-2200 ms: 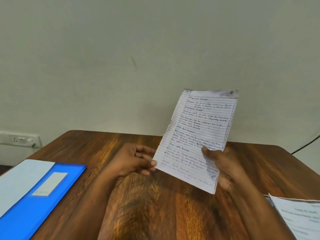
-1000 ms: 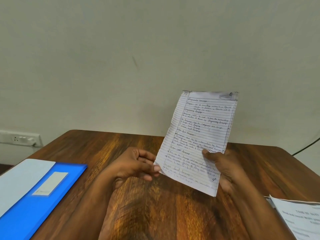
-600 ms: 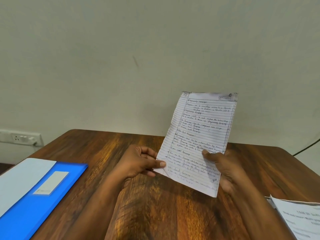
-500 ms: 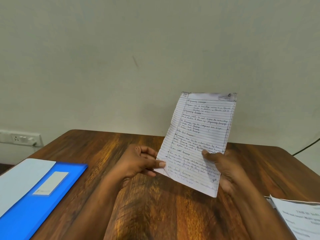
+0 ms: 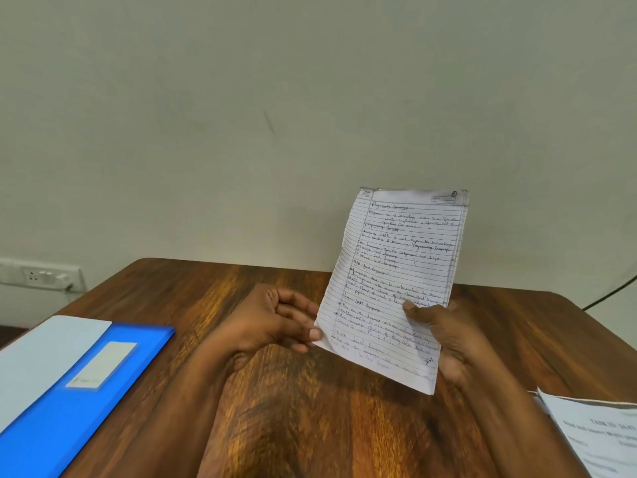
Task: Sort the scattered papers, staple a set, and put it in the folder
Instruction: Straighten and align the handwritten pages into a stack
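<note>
Right now the person is holding a sheet of lined, handwritten paper [image 5: 396,281] upright above the wooden table [image 5: 193,291], tilted a little to the right. Their right hand [image 5: 444,336] is gripping its lower right edge, thumb pressing across the front and the other fingers hidden behind. Their left hand [image 5: 275,319] is sitting at the lower left edge with curled fingers, the thumb tip touching the margin; I cannot tell whether it is actually pinching. The top edge looks layered, so this may be several leaves. It is looking light, thin and floppy, easy to crease or let slide apart, so I would be gripping near a corner with both hands. A blue folder [image 5: 79,391] is lying well to the left, and more printed papers [image 5: 599,439] are sitting at the near right.
</note>
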